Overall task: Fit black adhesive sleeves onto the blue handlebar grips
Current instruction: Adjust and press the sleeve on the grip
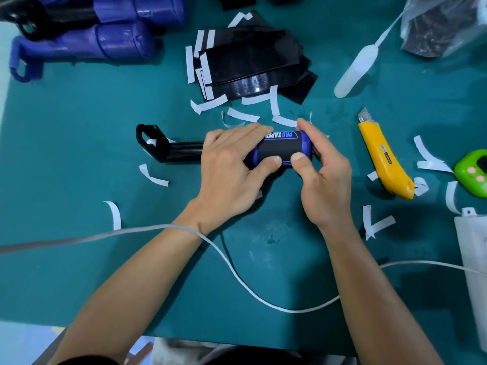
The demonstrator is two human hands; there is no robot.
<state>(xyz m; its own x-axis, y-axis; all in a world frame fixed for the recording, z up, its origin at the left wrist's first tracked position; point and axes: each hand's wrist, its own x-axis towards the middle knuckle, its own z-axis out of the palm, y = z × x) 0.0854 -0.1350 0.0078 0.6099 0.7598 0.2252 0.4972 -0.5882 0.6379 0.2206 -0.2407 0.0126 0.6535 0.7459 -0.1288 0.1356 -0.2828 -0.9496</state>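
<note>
At the centre of the frame a blue handlebar grip (305,139) is held over the table (79,143), with a black sleeve (276,151) wrapped round it. The left hand (232,164) is curled round the grip's left part and the right hand (324,177) is clamped on its right end, both thumbs pressed on the sleeve. Smoothing-down seems to be in hand; firm pressing all round is called for next. Spare sleeves (253,67) are stacked at upper middle. A yellow knife (382,156) lies right of the hands. A white cable (237,270) is draped over the left wrist and may snag.
</note>
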